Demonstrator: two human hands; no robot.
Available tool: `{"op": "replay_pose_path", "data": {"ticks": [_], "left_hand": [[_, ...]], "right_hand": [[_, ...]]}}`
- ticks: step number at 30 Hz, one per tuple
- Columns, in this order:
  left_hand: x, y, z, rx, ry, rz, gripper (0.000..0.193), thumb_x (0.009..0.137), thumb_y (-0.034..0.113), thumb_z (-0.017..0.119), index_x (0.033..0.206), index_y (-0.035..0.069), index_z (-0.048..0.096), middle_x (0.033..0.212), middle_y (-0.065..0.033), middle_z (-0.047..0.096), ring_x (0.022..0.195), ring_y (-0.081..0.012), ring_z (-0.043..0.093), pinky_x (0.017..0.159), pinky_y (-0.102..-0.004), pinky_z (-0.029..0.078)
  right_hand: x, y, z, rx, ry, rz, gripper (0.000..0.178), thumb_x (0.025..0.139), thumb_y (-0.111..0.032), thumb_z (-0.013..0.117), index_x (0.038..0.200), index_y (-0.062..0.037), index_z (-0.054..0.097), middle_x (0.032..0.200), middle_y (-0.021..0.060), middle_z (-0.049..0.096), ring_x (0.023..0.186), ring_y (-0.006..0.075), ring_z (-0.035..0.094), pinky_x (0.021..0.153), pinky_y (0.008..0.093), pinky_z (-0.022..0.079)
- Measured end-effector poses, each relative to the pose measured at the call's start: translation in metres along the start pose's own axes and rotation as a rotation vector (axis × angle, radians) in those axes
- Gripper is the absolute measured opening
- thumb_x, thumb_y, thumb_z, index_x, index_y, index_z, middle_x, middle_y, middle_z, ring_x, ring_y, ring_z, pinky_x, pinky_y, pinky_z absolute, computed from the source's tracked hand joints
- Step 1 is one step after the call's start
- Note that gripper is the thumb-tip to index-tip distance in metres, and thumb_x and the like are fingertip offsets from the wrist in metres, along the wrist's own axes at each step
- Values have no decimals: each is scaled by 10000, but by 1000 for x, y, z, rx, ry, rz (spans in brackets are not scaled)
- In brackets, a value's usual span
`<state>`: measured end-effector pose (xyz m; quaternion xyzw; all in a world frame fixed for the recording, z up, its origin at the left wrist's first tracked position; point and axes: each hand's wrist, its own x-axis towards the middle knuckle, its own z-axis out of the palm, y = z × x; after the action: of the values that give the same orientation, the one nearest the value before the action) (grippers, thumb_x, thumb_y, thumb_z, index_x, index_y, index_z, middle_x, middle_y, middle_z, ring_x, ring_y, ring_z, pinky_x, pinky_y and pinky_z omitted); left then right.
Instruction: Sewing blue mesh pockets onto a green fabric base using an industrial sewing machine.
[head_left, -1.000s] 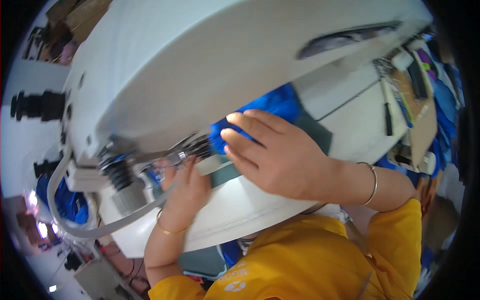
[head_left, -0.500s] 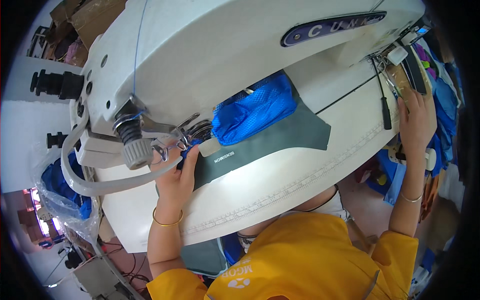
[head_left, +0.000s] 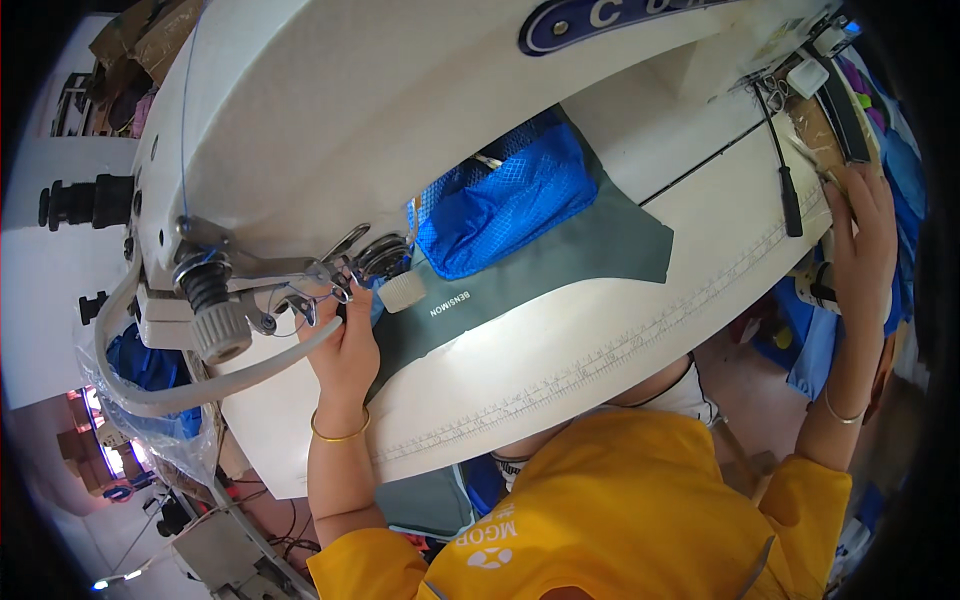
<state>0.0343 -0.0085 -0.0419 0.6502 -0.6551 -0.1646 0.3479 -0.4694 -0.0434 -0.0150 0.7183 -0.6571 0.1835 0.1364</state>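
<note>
Under the white sewing machine (head_left: 330,110) lies a dark grey-green fabric panel (head_left: 560,255), with a crumpled blue fabric piece (head_left: 520,205) on top of it. My left hand (head_left: 345,355) rests at the panel's left end, beside the thread-tension parts. Its thumb shows, but the machine's fittings hide most of the other fingertips, and I cannot tell how they grip. At the table's right edge, my right hand (head_left: 865,230) has its fingers stretched out and apart. Its fingertips reach a slim, pale tool (head_left: 808,155) that is too blurred to name.
A black-handled screwdriver (head_left: 790,200) lies left of my right hand, with scissors (head_left: 775,92) farther back. Brown cardboard (head_left: 815,125) covers the table corner. A printed ruler scale (head_left: 600,375) follows the front edge. A curved grey tube (head_left: 230,390) juts out left of my left hand.
The view has shifted, showing the machine farther left and higher. My right hand has moved slightly outward at the table edge, its fingers farther from the screwdriver. My left hand stays at the panel's left end.
</note>
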Motion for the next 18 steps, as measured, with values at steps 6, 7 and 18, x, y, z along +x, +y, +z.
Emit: {"op": "replay_pose_path", "data": {"ticks": [6,7,18], "left_hand": [[0,20,10,192,-39,225,237,850,-21,718,1082,14,692,1074,-82,695,917,-208,582,838,-325,470],[0,24,11,440,-39,406,319,797,-50,731,1103,32,700,1093,-93,699,951,-272,589,853,-374,475],[1,39,8,365,-120,429,345,800,11,691,1139,68,718,858,-105,598,810,-278,554,844,-438,387]], "right_hand": [[20,-107,-8,352,-80,-470,229,848,16,615,1069,-19,664,1007,135,684,947,310,657,801,397,528],[28,-126,0,479,-126,-527,228,838,-37,627,1060,-21,675,933,113,675,849,290,650,729,392,521],[58,-236,48,550,-130,-724,158,758,-207,728,867,-95,710,840,61,603,860,215,615,678,318,511]]}}
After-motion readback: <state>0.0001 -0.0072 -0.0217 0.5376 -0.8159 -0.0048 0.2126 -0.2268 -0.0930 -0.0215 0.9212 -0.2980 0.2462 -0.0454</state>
